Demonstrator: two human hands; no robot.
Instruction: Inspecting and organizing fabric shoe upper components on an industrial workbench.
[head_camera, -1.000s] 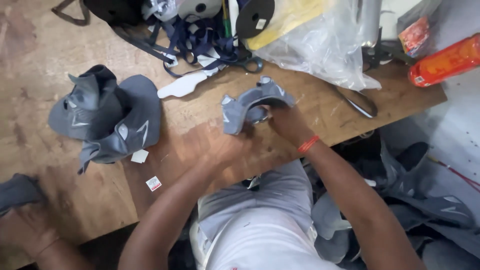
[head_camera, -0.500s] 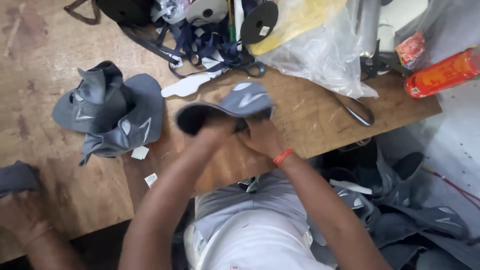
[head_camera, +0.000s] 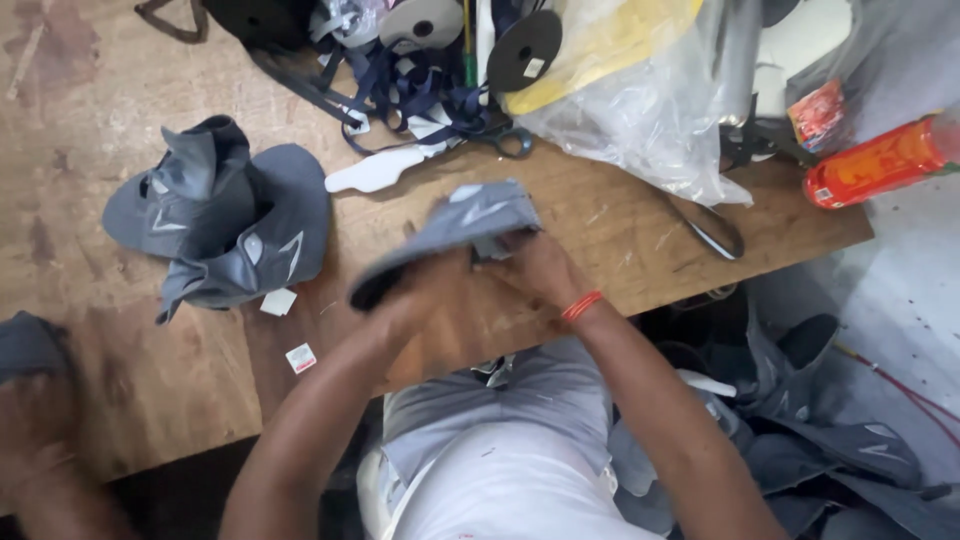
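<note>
Both my hands hold one grey fabric shoe upper (head_camera: 462, 222) with pale markings above the wooden table (head_camera: 620, 230). My left hand (head_camera: 425, 290) grips its lower left side and is blurred by motion. My right hand (head_camera: 535, 268), with an orange band at the wrist, grips its right end. A pile of the same grey uppers (head_camera: 215, 225) lies on the table to the left, apart from my hands.
Dark blue straps (head_camera: 400, 90), black spools (head_camera: 525, 50), scissors (head_camera: 515, 140) and a clear plastic bag (head_camera: 640, 100) crowd the table's back. An orange bottle (head_camera: 880, 160) lies far right. More grey uppers (head_camera: 800, 420) sit below the table at right. Another person's hand (head_camera: 35, 420) is at lower left.
My hands have lifted the grey upper and carried it leftward, turning and spreading it out. The pile on the left has not moved.
</note>
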